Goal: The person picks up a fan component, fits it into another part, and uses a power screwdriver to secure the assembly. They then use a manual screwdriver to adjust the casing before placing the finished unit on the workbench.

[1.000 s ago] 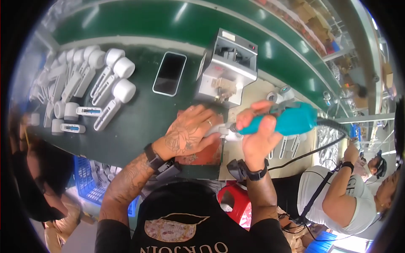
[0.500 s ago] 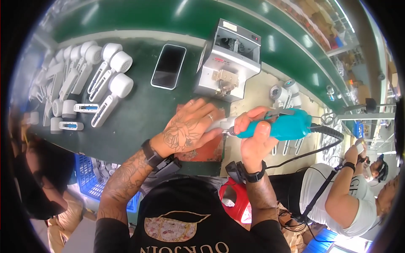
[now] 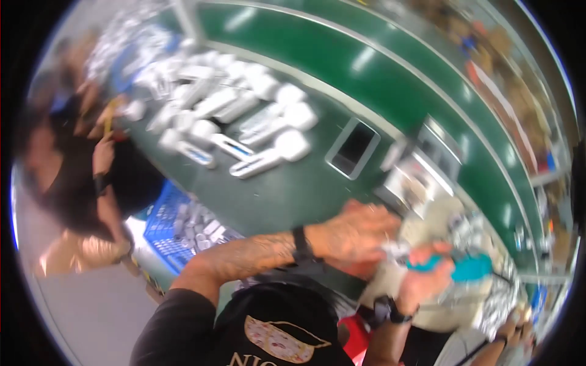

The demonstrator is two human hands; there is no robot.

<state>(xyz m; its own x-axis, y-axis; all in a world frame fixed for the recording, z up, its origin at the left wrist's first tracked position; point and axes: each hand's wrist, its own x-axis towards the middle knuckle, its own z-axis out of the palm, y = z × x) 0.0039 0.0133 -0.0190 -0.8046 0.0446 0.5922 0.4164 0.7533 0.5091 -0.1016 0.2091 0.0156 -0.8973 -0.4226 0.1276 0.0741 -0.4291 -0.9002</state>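
Observation:
My right hand (image 3: 424,277) is wrapped round a teal electric screwdriver (image 3: 471,268), its tip end toward my left hand. My left hand (image 3: 357,235) lies low over the bench, fingers bent around a small white plastic part (image 3: 395,249) at the screwdriver's tip. Motion blur and the fingers hide most of that part, and whether the tip touches it I cannot tell. Left of my hands, many white round-headed handheld fans (image 3: 293,145) lie piled, some with open handles showing blue inside.
A smartphone (image 3: 354,148) lies on the green bench (image 3: 268,207) beside a grey bench machine (image 3: 421,177). Below the bench edge stands a blue basket (image 3: 160,227) of small parts. One co-worker (image 3: 104,177) sits at the left; another's arm (image 3: 500,341) shows lower right.
The view has swung left, so the bench and both hands appear further right and lower. More of the fan pile and the left co-worker shows. Both hands keep their hold.

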